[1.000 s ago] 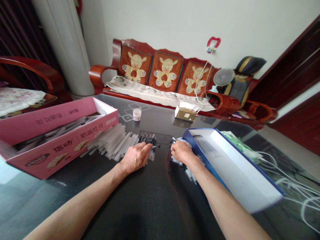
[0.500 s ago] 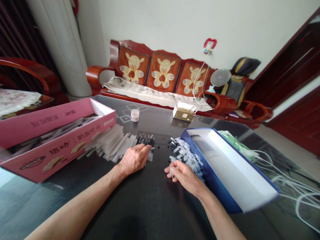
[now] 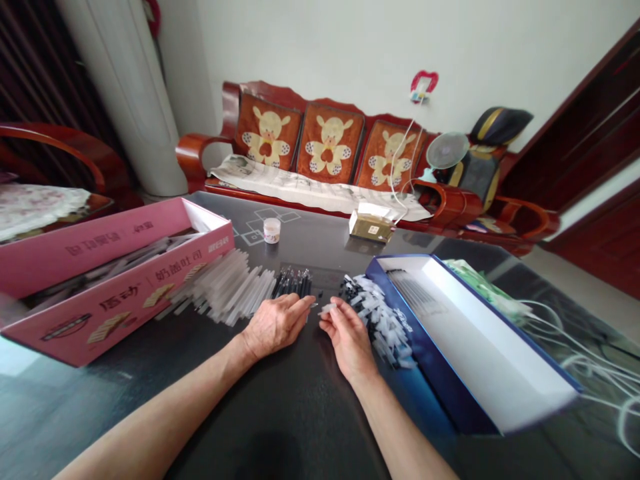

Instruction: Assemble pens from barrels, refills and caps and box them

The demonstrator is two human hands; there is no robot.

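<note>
My left hand (image 3: 276, 323) lies knuckles up on the dark table (image 3: 280, 413), its fingers over the near ends of a small bunch of black pen refills (image 3: 293, 283). My right hand (image 3: 347, 333) is close beside it, thumb and fingers pinched on a small clear pen cap (image 3: 327, 308) whose end points at the left fingertips. A heap of clear caps (image 3: 383, 318) lies just right of that hand. A fan of clear pen barrels (image 3: 225, 285) is spread left of the refills.
A pink carton (image 3: 100, 283) with more pen parts stands at the left. An open blue box (image 3: 467, 333) lies at the right, white cables (image 3: 590, 357) beyond it. Farther back are a small white jar (image 3: 272, 230), a tissue box (image 3: 371, 225) and a wooden bench (image 3: 320, 143).
My right hand left the cap heap by the blue box, swung down and left, and now holds a cap next to my left fingertips. The left hand stayed put.
</note>
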